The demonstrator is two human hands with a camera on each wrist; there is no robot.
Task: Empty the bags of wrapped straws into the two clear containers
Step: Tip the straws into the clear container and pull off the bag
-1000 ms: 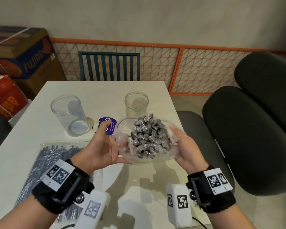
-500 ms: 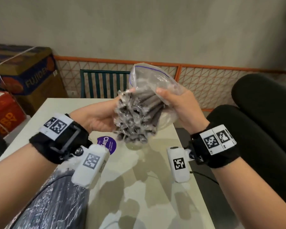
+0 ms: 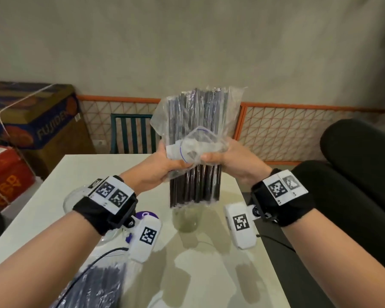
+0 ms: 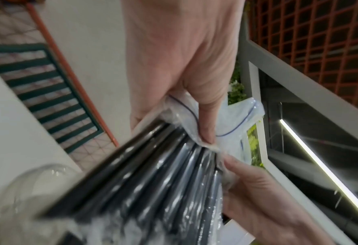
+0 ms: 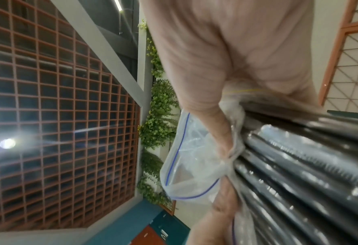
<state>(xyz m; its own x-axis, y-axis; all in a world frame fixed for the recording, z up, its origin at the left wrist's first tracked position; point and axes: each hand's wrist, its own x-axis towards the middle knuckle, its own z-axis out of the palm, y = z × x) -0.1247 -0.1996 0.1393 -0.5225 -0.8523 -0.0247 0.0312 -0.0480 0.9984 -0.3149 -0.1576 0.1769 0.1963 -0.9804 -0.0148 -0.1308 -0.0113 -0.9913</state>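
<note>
Both hands hold a clear zip bag (image 3: 196,121) of black wrapped straws (image 3: 195,185) upright in the air, mouth down. My left hand (image 3: 167,165) grips the bag's folded mouth on the left, and my right hand (image 3: 216,157) grips it on the right. The straws stick out below the hands, their lower ends just above a small clear container (image 3: 188,221) on the table. In the left wrist view my left hand (image 4: 205,132) pinches the zip edge beside the straws (image 4: 153,182). The right wrist view shows my right hand (image 5: 222,140) bunching the bag (image 5: 190,165).
A second clear container (image 3: 68,202) stands at the left, mostly hidden by my left wrist. Another bag of straws (image 3: 98,285) lies at the table's near left. A purple label (image 3: 147,215) lies between the containers. Black chairs (image 3: 353,185) flank the right edge.
The bag rose from table height and turned from tilted to upright, mouth down. The straws have slid partly out below my hands, over the small container.
</note>
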